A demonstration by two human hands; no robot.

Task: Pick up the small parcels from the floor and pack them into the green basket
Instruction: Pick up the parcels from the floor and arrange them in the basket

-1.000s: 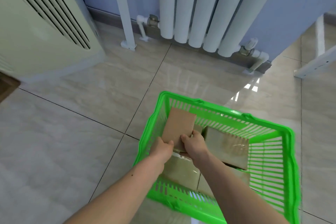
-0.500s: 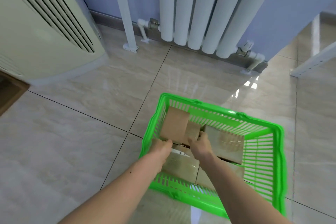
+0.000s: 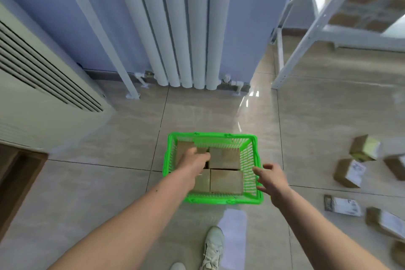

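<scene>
Slatted plastic green basket [image 3: 249, 155] sitting at 6 o'clock w/ brown cardboard parcels [image 3: 225, 181] inside; left hand [image 3: 194, 160] reaching in, grip unclear; right hand [image 3: 270, 176] spreading empty; floor parcels' [image 3: 349, 172] white labels illegible, 3 o'clock.

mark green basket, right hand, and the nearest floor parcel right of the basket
green basket [image 3: 223, 201]: head view, near rim.
right hand [image 3: 272, 181]: head view, back of the hand.
floor parcel [image 3: 348, 172]: head view, top face near its white label.
</scene>
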